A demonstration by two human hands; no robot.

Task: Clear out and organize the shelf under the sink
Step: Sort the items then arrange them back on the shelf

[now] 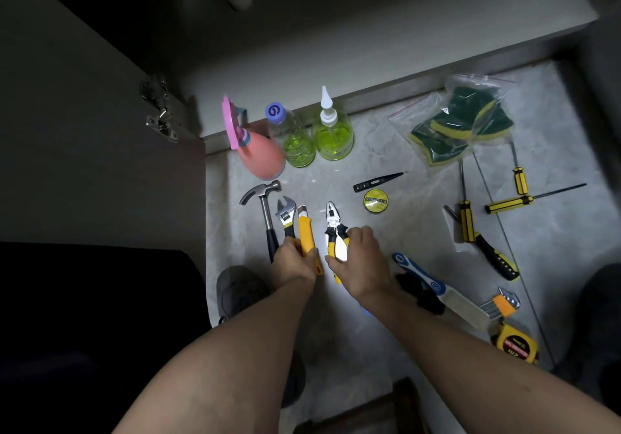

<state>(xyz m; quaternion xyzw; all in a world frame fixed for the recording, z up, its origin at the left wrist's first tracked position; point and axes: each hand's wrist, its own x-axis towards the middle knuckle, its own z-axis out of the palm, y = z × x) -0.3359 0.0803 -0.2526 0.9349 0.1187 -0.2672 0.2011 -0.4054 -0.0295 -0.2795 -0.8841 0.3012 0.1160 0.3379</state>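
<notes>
Head view, left grip: left hand [297, 258] curled round the yellow utility knife [306, 232], low on the handle, on the floor.
Head view, right grip: right hand [359, 258] curled round the pliers [336, 232] handles.
Shelf: shelf under the sink [369, 40], bare and dark, beyond the tools.
Risk: knife tip may nudge the wrench [285, 213] lying just beside it; pliers could slip while being lined up.
Edges: cabinet door [100, 164] close on the left; shelf lip just behind the bottles [316, 137].
Open room: bare floor [386, 242] between pliers and screwdrivers [487, 205].

I count three bottles [297, 137], four screwdrivers [466, 220], one hammer [265, 205], one wrench [285, 213], one pliers [334, 228], one tape measure [515, 346].
</notes>
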